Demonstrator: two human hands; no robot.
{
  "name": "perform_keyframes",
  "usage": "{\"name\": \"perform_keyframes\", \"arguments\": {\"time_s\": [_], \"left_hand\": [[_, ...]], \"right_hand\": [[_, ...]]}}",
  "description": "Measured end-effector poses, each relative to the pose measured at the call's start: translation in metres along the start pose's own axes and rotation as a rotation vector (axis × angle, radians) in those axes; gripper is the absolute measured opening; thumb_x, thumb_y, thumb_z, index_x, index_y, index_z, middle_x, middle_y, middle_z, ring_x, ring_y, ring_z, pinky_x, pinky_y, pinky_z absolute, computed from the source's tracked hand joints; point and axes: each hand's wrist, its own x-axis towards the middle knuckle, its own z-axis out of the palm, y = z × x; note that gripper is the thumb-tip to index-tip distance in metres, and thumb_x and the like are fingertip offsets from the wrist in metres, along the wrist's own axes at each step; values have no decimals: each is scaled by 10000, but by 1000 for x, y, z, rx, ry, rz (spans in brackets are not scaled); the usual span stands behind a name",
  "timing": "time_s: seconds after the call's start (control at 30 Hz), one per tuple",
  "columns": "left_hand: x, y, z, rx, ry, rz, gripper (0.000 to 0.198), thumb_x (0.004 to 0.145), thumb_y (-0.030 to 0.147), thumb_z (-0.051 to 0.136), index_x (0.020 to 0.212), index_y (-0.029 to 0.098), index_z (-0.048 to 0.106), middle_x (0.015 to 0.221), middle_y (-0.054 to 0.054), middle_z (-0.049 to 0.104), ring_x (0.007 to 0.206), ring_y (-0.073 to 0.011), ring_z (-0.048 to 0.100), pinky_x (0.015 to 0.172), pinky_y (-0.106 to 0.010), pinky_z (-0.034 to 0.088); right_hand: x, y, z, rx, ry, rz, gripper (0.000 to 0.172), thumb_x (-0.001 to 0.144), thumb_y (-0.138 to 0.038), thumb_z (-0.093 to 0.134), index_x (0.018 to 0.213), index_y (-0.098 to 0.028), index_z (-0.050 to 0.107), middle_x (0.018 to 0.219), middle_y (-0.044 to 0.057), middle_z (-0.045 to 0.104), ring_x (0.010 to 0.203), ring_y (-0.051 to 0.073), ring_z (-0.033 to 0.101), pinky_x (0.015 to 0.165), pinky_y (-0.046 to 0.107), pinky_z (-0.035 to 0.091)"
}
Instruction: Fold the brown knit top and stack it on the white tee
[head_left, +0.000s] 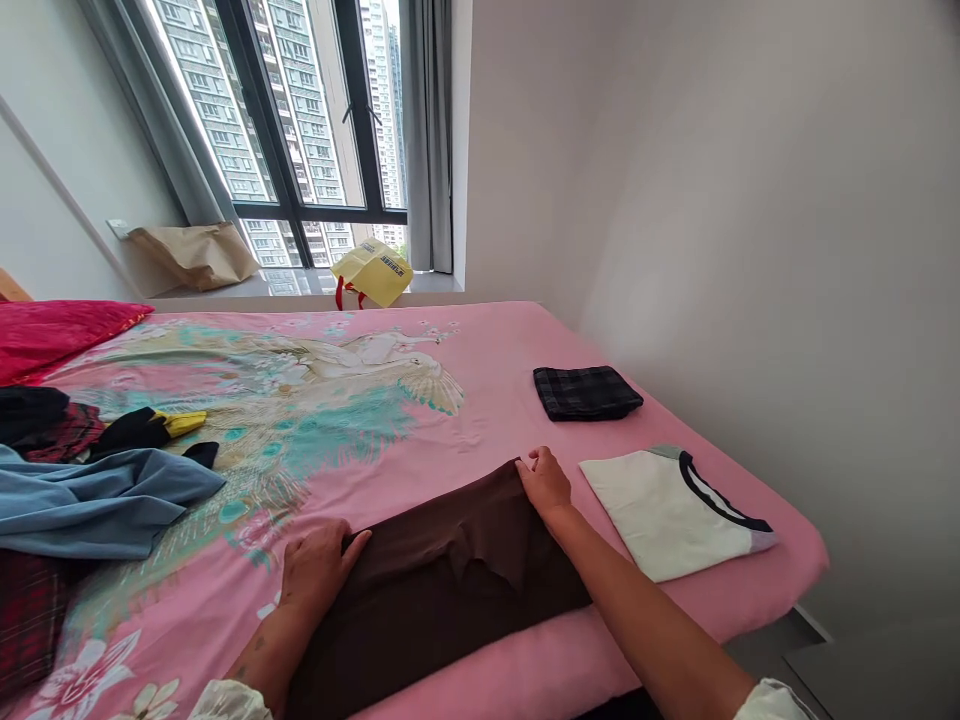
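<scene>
A dark brown garment [450, 570] lies stretched across the near edge of the bed; its exact kind I cannot make out. My left hand [319, 560] pinches its far left corner between thumb and fingers. At the far right corner, my right hand [546, 485] grips the cloth in the same way. Between the hands the far edge runs taut, with a loose fold in the middle. To the right of my right hand lies a folded cream T-shirt [645, 510] with a black neckband. Beyond it sits a folded black checked cloth [586, 393].
A heap of loose clothes, with a blue garment [97, 500] on top, lies at the left. Behind it is a red pillow [60, 335]. A brown paper bag [196, 255] and a yellow bag [373, 272] rest by the window. A wall [750, 250] borders the right.
</scene>
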Motion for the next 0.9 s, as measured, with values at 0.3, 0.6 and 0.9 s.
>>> {"name": "perform_keyframes", "arguments": {"time_s": [0.3,0.6,0.9], "left_hand": [[-33,30,2,-80,-16,374,401,909,325,325,1225,293,568,1364,-17,515,1296,-212,410,1136,-496,79],[-58,-11,3,55,-107,-132,661,888,499,241,1448,147,229,1540,-64,133,1422,-249,98,1108,-560,112],[-65,-8,15,-188,-149,31,702,850,561,332,1432,170,293,1526,-75,220,1410,-274,159,1113,-568,108]], "right_hand": [[-61,-25,25,-427,-585,-761,411,944,-345,309,1267,-200,518,1334,69,515,1269,179,413,1110,416,209],[-49,-8,16,-657,-302,-506,553,951,-408,224,1440,-157,286,1513,72,218,1414,213,103,1117,519,-62],[-81,-20,15,-609,-416,-408,605,931,-503,247,1460,-210,229,1530,43,166,1419,233,68,1122,545,3]]}}
